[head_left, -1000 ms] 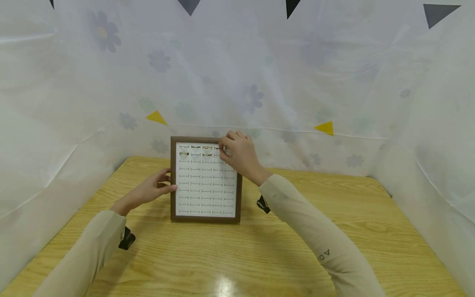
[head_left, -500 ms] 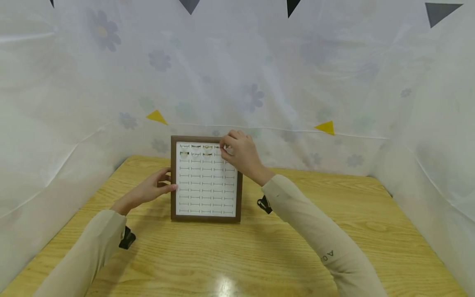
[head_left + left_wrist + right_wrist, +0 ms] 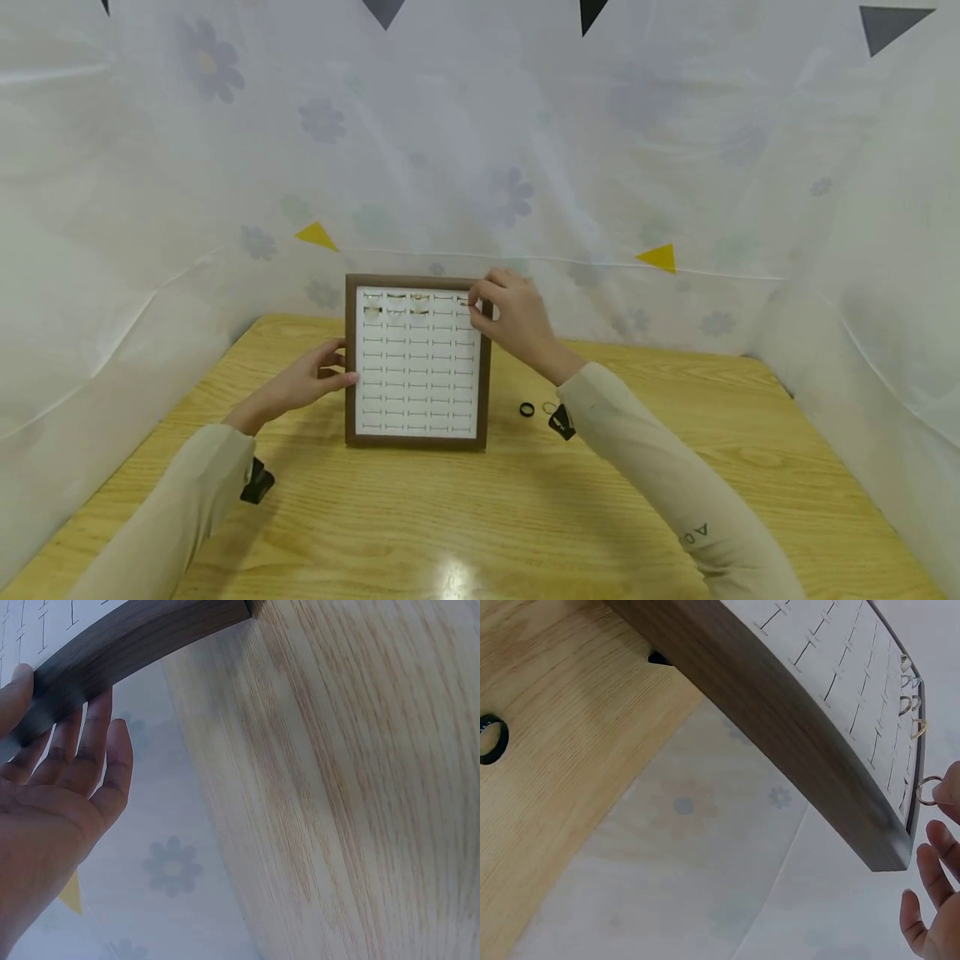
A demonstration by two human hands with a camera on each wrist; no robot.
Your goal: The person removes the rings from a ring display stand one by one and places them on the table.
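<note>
A brown-framed ring tray [image 3: 349,367] with a white slotted insert leans upright against the back curtain. A few rings [image 3: 395,304] sit in its top two rows. My left hand [image 3: 318,382] holds the tray's left edge. In the left wrist view the left hand [image 3: 52,795] has its thumb on the front of the frame [image 3: 135,630] and its fingers behind it. My right hand [image 3: 483,307] is at the tray's top right corner. In the right wrist view it pinches a thin gold ring [image 3: 928,790] beside the frame's corner [image 3: 877,840].
A black ring [image 3: 527,409] and a thin ring [image 3: 551,407] lie loose on the wooden table [image 3: 675,467], right of the tray. White flowered curtains [image 3: 675,167] close in the table at the back and both sides.
My right hand has moved right, from the fourth column to the tray's top right corner. Its sleeve has shifted and uncovered the two loose rings. The left hand has stayed put.
</note>
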